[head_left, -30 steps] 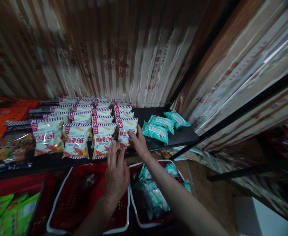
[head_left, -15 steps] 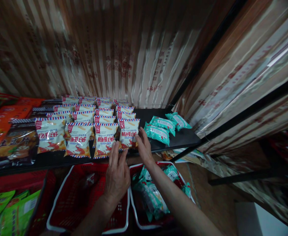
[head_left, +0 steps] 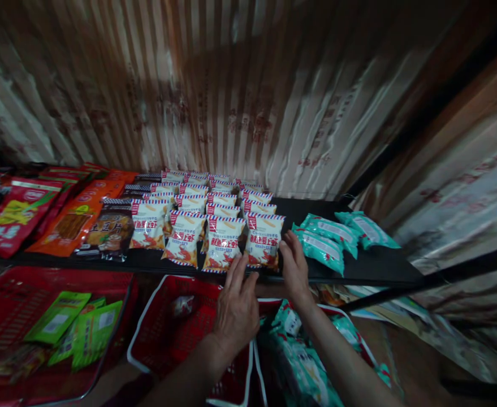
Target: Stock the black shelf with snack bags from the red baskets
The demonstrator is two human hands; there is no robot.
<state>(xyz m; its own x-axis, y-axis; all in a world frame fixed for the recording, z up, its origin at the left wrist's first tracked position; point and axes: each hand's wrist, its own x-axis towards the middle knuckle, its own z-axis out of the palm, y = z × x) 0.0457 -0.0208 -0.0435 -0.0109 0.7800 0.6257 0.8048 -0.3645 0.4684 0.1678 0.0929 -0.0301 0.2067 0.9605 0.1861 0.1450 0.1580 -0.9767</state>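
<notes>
Rows of white snack packets with red and blue striped edges lie on a black shelf. My left hand rests flat, fingers stretched out, its tips at the lower edge of the front packets. Beside it, my right hand lies open against the right side of the rightmost front packet. Three teal packets lie on the shelf just right of that hand.
Orange, red and dark snack bags fill the shelf's left part. Below stand red baskets: one with green packets, a nearly bare one, and one holding teal packets. Striped cardboard lines the back wall.
The view has swung to the left, so the shelf and both hands sit further right in the picture. Both hands stay at the front packets, the right one slightly lower along the packet's side.
</notes>
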